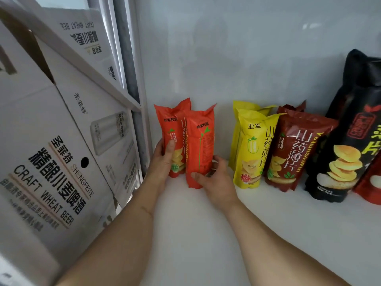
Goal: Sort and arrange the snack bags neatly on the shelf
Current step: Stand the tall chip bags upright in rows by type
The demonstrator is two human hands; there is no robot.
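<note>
Two orange snack bags stand upright at the shelf's left end, against the wall. My left hand (165,157) grips the rear orange bag (172,124) from its left side. My right hand (214,178) holds the front orange bag (201,141) at its lower right, thumb across the bag's base. To the right stand two yellow bags (250,145), one behind the other, then a dark red bag (292,151) and a tall black bag (346,145). All stand on the white shelf (206,234).
White beer cartons (51,151) fill the neighbouring shelf on the left, past a grey upright post (132,58). Another red bag (369,182) shows at the right edge. A grey wall backs the shelf.
</note>
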